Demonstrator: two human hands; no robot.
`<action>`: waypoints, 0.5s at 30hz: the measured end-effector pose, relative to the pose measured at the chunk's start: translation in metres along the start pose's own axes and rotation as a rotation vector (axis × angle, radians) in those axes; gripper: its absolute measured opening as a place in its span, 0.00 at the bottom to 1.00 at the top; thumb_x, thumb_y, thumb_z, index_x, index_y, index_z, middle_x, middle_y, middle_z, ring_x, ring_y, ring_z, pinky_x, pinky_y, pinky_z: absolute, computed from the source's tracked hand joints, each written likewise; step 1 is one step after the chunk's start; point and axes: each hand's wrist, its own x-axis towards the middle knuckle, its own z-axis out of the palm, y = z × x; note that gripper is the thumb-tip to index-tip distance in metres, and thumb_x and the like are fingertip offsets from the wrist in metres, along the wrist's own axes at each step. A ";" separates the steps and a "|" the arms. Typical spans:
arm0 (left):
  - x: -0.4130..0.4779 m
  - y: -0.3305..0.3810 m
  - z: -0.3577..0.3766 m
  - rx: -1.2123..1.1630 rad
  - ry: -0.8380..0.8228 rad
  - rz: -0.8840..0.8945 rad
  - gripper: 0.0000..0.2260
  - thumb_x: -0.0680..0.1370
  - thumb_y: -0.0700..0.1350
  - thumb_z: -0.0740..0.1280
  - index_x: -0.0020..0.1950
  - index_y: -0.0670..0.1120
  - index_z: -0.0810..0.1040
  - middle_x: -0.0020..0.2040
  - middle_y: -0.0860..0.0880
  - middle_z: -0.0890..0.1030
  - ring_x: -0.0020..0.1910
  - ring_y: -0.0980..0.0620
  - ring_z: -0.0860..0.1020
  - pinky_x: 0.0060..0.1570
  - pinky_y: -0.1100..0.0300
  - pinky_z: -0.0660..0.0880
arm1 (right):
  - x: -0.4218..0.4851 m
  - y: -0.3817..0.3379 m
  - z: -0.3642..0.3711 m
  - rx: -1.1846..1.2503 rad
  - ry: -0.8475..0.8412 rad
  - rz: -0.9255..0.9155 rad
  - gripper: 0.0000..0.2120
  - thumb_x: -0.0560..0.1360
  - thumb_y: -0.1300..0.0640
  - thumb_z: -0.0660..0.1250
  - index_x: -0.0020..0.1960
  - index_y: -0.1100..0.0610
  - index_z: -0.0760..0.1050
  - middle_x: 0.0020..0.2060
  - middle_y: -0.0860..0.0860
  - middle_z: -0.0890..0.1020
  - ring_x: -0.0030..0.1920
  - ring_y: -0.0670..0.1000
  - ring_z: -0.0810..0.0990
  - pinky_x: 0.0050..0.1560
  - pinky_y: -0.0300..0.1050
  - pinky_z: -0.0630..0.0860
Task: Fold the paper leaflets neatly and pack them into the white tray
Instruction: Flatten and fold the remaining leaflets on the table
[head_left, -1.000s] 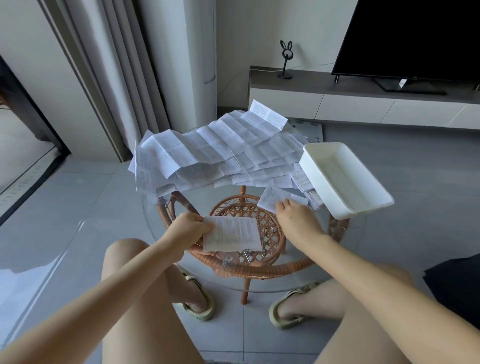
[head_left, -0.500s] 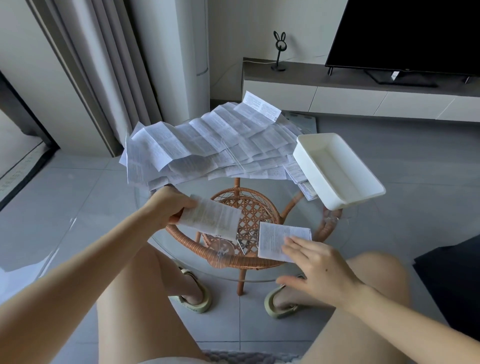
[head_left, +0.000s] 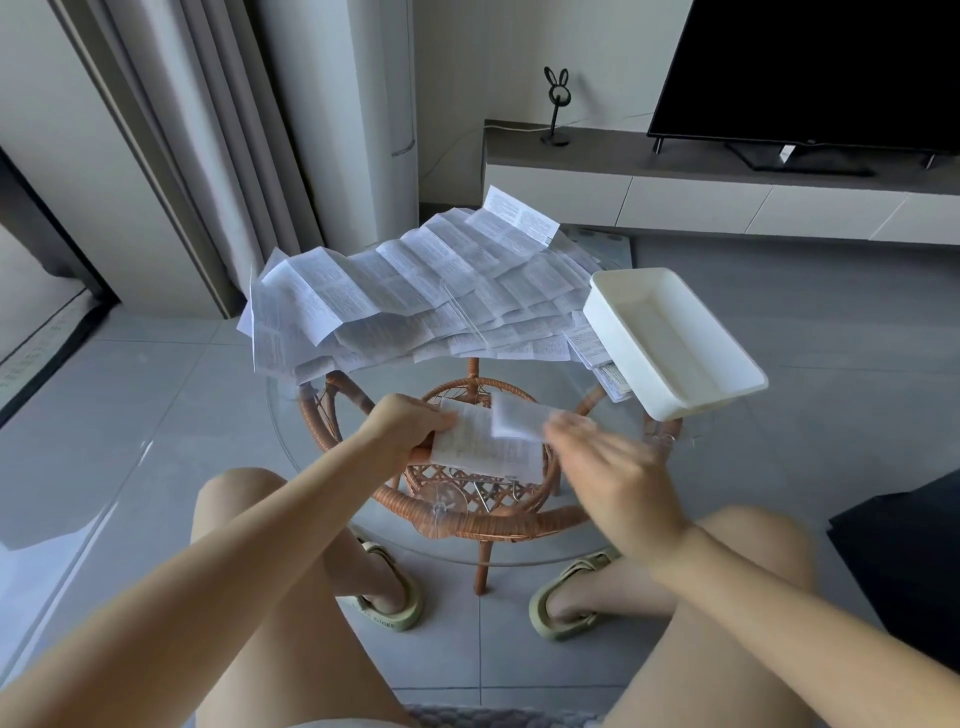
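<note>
A heap of unfolded printed leaflets (head_left: 415, 301) covers the far half of a round glass table (head_left: 291, 415). The white tray (head_left: 675, 343) sits empty at the table's right edge, partly over some leaflets. My left hand (head_left: 405, 421) grips a folded leaflet (head_left: 478, 452) by its left edge above the near part of the table. My right hand (head_left: 608, 462), blurred by motion, holds a second, smaller folded leaflet (head_left: 519, 423) at its right end, overlapping the first one.
The glass top rests on a rattan frame (head_left: 483, 519). My knees and sandalled feet are under the near edge. A low TV cabinet (head_left: 675, 192) with a television stands behind, curtains at the back left, a dark object at the right.
My right hand has lifted the smaller leaflet off the glass and carried it up and left onto the leaflet in my left hand. My left hand has shifted slightly towards the centre.
</note>
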 end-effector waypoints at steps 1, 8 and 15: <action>0.001 0.001 0.005 -0.010 -0.005 -0.010 0.08 0.76 0.36 0.70 0.53 0.35 0.78 0.44 0.41 0.80 0.37 0.48 0.80 0.32 0.58 0.79 | -0.002 -0.004 0.015 0.006 -0.061 -0.048 0.11 0.72 0.67 0.63 0.50 0.66 0.82 0.47 0.58 0.85 0.46 0.54 0.85 0.52 0.44 0.79; 0.010 0.015 0.014 -0.023 -0.104 -0.023 0.09 0.81 0.42 0.62 0.49 0.36 0.77 0.47 0.40 0.80 0.44 0.46 0.80 0.46 0.53 0.79 | -0.005 -0.005 0.054 0.044 -0.221 -0.127 0.10 0.70 0.67 0.65 0.48 0.65 0.83 0.44 0.57 0.85 0.46 0.54 0.85 0.46 0.45 0.80; 0.024 0.027 0.025 0.157 -0.089 0.059 0.12 0.78 0.33 0.65 0.61 0.32 0.76 0.55 0.38 0.79 0.53 0.43 0.79 0.51 0.51 0.79 | 0.013 0.007 0.040 0.061 -0.162 -0.012 0.12 0.77 0.58 0.62 0.49 0.62 0.82 0.44 0.55 0.85 0.45 0.52 0.85 0.50 0.44 0.80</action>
